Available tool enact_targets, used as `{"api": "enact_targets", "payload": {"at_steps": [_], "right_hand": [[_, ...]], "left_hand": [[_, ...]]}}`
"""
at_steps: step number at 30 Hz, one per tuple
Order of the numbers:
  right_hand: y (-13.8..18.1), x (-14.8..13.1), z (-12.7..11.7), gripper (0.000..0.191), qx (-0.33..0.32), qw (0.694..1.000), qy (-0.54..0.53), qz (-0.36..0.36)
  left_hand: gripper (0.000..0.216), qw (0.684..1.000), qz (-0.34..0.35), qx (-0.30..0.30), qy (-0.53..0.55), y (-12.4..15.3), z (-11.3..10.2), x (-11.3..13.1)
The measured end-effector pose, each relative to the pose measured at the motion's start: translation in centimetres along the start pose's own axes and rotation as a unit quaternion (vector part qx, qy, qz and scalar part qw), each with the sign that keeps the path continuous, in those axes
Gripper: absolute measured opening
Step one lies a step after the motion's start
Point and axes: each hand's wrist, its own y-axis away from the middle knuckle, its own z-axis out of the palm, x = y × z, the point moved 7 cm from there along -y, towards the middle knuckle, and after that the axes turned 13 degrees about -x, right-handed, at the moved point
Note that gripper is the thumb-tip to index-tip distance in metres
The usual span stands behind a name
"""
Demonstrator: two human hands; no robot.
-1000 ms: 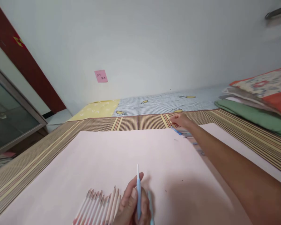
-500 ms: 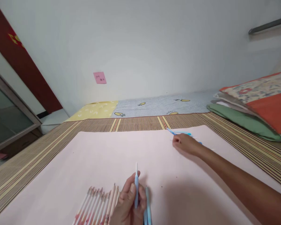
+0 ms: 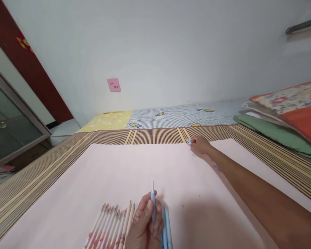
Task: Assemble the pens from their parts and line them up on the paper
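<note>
Low in the middle, my left hand (image 3: 146, 219) is closed around a light-blue pen (image 3: 153, 202) whose thin white end points up and away. A row of white and pink pens (image 3: 109, 224) lies on the pale pink sheet (image 3: 134, 162), left of this hand. Just right of it are light-blue pens (image 3: 167, 224), partly hidden by the hand. At the sheet's far edge, my right hand (image 3: 200, 145) is stretched out, fingers pinched on a blue-and-white pen (image 3: 188, 141). Some small bluish items (image 3: 217, 167) show beside the right forearm, mostly covered.
The sheet lies on a striped mat (image 3: 155, 136). Behind it are a yellow cloth (image 3: 109, 121) and a checked cloth (image 3: 171, 117) along the wall. Folded green fabric (image 3: 272, 135) and an orange-edged pillow (image 3: 298, 103) are stacked at right. A pink note (image 3: 114, 84) sticks to the wall.
My right hand has moved slightly farther away, to the blue pen at the far edge. The left hand keeps its pen, and the view has shifted a little.
</note>
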Motion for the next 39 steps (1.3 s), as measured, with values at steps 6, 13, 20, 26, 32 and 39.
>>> {"api": "enact_targets", "payload": {"at_steps": [6,13,20,26,32,39], "right_hand": [[0.7,0.5,-0.5,0.033,-0.021,1.000,0.001,-0.023],[-0.3,-0.4,-0.2,0.033,-0.018,0.997,0.047,-0.050],[0.3,-1.4,0.1,0.033,-0.031,0.995,0.025,-0.089],[7.0,-0.3,-0.7,0.003,-0.020,0.987,-0.078,-0.140],[14.3,0.0,1.3,0.005,-0.013,0.967,-0.211,-0.141],[21.1,-5.8,1.4,0.008,-0.012,0.906,-0.381,-0.187]], "left_hand": [[0.024,1.000,-0.005,0.004,0.018,0.3,0.4,0.0],[0.025,0.999,-0.005,0.017,0.035,0.2,-0.2,-0.3],[0.024,0.999,-0.012,0.006,0.031,0.3,0.2,-0.3],[0.026,1.000,-0.018,-0.004,0.016,0.3,0.4,-0.2],[0.028,0.998,-0.046,0.026,-0.033,0.7,1.3,-0.3],[0.036,0.988,-0.018,-0.014,-0.155,0.6,3.2,-0.3]]}}
